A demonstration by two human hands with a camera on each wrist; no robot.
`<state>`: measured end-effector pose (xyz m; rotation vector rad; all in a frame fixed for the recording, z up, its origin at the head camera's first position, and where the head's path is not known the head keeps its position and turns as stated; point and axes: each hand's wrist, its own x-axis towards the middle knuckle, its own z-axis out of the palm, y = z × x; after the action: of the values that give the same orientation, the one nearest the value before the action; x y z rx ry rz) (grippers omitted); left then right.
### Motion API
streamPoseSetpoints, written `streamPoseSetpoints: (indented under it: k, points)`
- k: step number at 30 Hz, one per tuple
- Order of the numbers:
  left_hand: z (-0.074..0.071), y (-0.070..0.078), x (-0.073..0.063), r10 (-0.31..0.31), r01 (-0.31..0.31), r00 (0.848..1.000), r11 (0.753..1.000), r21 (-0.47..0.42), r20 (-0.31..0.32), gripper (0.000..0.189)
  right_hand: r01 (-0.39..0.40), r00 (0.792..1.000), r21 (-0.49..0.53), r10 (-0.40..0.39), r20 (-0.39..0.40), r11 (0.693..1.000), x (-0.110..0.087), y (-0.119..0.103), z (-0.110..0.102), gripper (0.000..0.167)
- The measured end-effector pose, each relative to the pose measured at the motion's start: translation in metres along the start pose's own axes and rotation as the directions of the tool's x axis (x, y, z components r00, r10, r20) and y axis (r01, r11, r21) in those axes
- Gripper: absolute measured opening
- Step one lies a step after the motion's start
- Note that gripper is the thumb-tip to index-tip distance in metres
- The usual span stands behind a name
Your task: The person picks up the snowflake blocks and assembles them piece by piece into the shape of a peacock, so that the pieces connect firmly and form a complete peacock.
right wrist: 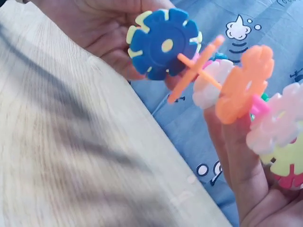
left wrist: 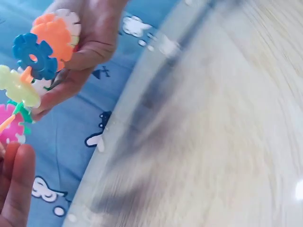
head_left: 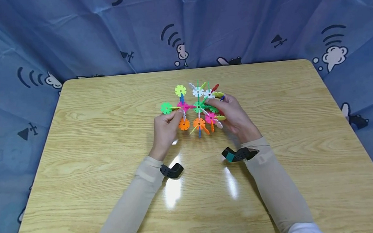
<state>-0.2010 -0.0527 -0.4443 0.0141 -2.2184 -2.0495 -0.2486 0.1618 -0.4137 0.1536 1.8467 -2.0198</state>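
A structure of interlocked plastic snowflake discs (head_left: 198,107) in many colours is held up between both hands over the table. My left hand (head_left: 166,130) pinches its left part between thumb and fingers, by the pink disc (head_left: 182,106). A green disc (head_left: 166,108) sticks out to the left there, and an orange disc (head_left: 184,124) sits below. My right hand (head_left: 237,118) grips the right side, thumb across the front near the white disc (head_left: 209,94). Closer up, a blue disc (right wrist: 164,45) shows in the right wrist view. Some of the right fingers are hidden behind the discs.
Under the hands is a wooden table (head_left: 97,141) with light glare on its near part. A blue patterned curtain (head_left: 220,28) hangs along the back and both sides. Each wrist wears a black band (head_left: 171,170) over a beige sleeve.
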Motion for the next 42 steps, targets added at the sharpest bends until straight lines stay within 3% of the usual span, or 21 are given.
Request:
streamPoseSetpoints:
  k: [9,15,19,23,31,38,42]
  points:
    - [-0.003,0.000,0.002,-0.055,0.055,0.998,0.998,0.002,0.018,0.030,-0.001,0.999,-0.002,0.001,0.040,1.000,0.000,0.000,-0.002,0.024]
    - [0.001,-0.004,0.003,-0.077,0.077,0.997,0.997,-0.024,-0.012,0.033,-0.031,0.996,0.072,0.024,0.085,0.997,0.007,0.006,-0.004,0.019]
    - [0.002,-0.006,0.002,-0.107,0.104,0.993,0.993,-0.053,-0.058,0.032,-0.043,0.996,0.031,0.040,0.084,0.999,0.008,0.005,-0.005,0.041]
    - [0.002,-0.003,0.002,-0.172,0.165,0.983,0.981,-0.107,-0.062,0.029,-0.040,0.997,-0.012,0.040,0.064,0.999,0.006,0.002,-0.006,0.063]
    - [0.001,-0.001,0.005,-0.290,0.273,0.956,0.935,-0.227,-0.047,0.031,-0.010,0.996,0.078,0.003,0.085,0.997,0.010,0.005,-0.011,0.041]
    - [-0.001,-0.008,0.006,-0.343,0.337,0.939,0.920,-0.199,0.005,0.035,-0.057,0.995,0.080,0.050,0.091,0.995,0.017,0.014,-0.015,0.058]
    - [-0.002,-0.012,0.007,-0.372,0.371,0.928,0.914,-0.166,0.028,0.036,-0.075,0.995,0.069,0.071,0.067,0.995,0.020,0.017,-0.015,0.053]
